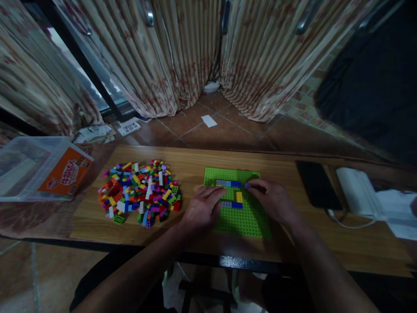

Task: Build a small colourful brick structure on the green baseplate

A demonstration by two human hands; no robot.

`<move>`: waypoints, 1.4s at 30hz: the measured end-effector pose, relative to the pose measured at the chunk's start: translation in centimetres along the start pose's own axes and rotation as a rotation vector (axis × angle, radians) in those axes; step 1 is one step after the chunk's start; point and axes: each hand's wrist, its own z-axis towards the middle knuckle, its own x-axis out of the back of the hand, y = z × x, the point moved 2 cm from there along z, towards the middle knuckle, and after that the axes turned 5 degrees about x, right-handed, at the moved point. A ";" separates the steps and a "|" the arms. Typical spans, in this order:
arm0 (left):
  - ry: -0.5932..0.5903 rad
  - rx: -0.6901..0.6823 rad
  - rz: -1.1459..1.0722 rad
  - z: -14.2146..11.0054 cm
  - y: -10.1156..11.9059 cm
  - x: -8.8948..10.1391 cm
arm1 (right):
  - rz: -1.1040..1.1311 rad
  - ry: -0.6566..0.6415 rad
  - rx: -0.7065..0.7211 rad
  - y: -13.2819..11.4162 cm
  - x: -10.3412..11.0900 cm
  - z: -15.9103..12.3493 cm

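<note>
A green studded baseplate (pixel 250 224) lies on the table in front of me. On it, blue and grey toy bricks form a far row (pixel 232 184) and a near row (pixel 233 204), joined on the right by yellow bricks (pixel 239 197). My right hand (pixel 273 200) pinches a small purple brick (pixel 247 185) just right of the far row's blue end. My left hand (pixel 202 205) rests over the plate's left side, fingers stretched loosely across the left ends of both rows. It covers whatever bricks lie under it, and I make out nothing held in it.
Left of the plate spreads a pile of loose coloured bricks (pixel 140 191). A clear plastic box (pixel 29 167) with an orange label stands at the far left. To the right lie a black phone (pixel 318 184), a white power bank (pixel 357 193) and a white cable (pixel 350 226).
</note>
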 end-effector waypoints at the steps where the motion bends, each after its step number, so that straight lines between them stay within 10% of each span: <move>1: -0.010 0.009 0.006 0.0 0.0 -0.1 | 0.027 0.000 0.000 -0.2 -0.1 -0.1; 19: -0.075 0.042 0.032 -0.3 -0.3 -0.5 | -0.191 -0.050 0.209 -1.8 -1.5 -0.3; 42: -0.053 0.068 0.064 -0.1 -0.7 -0.3 | 0.177 0.071 -0.109 -0.3 -2.3 0.8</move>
